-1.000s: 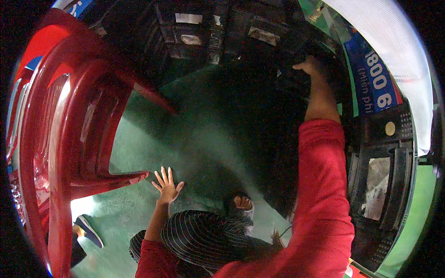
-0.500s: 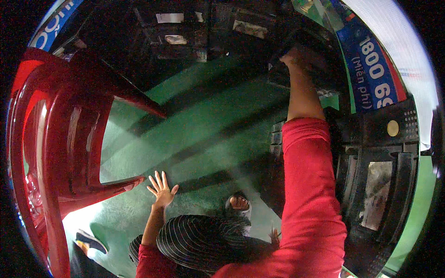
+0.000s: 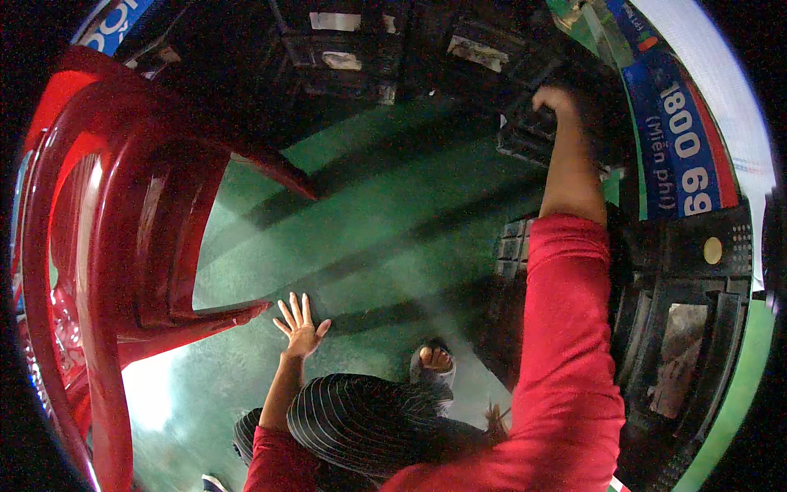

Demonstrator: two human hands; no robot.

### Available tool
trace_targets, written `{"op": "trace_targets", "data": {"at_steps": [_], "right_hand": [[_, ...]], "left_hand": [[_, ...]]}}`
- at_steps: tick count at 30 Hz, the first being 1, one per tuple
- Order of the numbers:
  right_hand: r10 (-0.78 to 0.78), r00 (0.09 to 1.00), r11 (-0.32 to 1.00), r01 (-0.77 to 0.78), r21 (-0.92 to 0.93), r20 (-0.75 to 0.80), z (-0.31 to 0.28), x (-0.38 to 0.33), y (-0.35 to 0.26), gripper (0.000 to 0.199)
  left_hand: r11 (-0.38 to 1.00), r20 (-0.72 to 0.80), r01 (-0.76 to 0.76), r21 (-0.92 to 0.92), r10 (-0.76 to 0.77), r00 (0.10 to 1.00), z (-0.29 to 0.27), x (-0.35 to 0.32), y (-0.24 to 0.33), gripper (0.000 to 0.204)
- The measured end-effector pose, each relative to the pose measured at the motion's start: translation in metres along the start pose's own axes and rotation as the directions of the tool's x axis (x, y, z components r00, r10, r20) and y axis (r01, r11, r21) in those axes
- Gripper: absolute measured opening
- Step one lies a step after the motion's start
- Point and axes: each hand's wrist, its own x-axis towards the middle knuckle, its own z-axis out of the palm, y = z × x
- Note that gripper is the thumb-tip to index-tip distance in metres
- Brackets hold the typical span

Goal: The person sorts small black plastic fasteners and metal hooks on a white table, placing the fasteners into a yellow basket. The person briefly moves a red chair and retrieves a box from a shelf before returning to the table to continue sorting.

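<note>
A black crate [image 3: 518, 146] is sitting on the shadowed far right of a green floor [image 3: 352, 238], its near edge facing the open ground, as a person's right hand [image 3: 556, 102] is curling its fingers just over it; in the dim, blurred light, whether that hand is gripping the crate cannot be told. The left hand [image 3: 301, 331] is holding nothing, its fingers fanning wide over the floor, though whether the palm is touching is unclear. A leg of a red plastic chair [image 3: 102, 205] is ending just beside those fingers, leaving little room on that side. Between the two hands, a broad bare stretch of floor is lying open, dark shadow bands crossing it. More black crates [image 3: 344, 61] are lining the far edge, while a blue banner [image 3: 676, 152] and a large black box [image 3: 648, 238] are closing off the right. Nearer, a striped trouser leg [image 3: 352, 418] and a foot [image 3: 434, 358] are filling the lower middle.
</note>
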Motion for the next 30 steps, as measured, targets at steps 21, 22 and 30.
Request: {"op": "trace_targets", "data": {"at_steps": [21,22,30], "right_hand": [[-0.533,0.846,0.789,0.503,-0.353,0.013,-0.055,0.047,-0.077,0.078],[-0.56,0.828,0.774,0.529,-0.348,0.013,-0.054,0.07,-0.058,0.079],[-0.568,0.815,0.742,0.567,-0.359,0.112,-0.055,0.074,-0.089,0.081]], "left_hand": [[1.0,0.028,-0.009,-0.003,0.009,1.0,-0.001,0.003,0.003,0.091],[1.0,0.033,-0.016,-0.01,0.017,0.999,-0.001,0.004,0.005,0.091],[0.999,0.032,0.043,0.031,-0.044,0.999,0.004,-0.005,-0.011,0.091]]}}
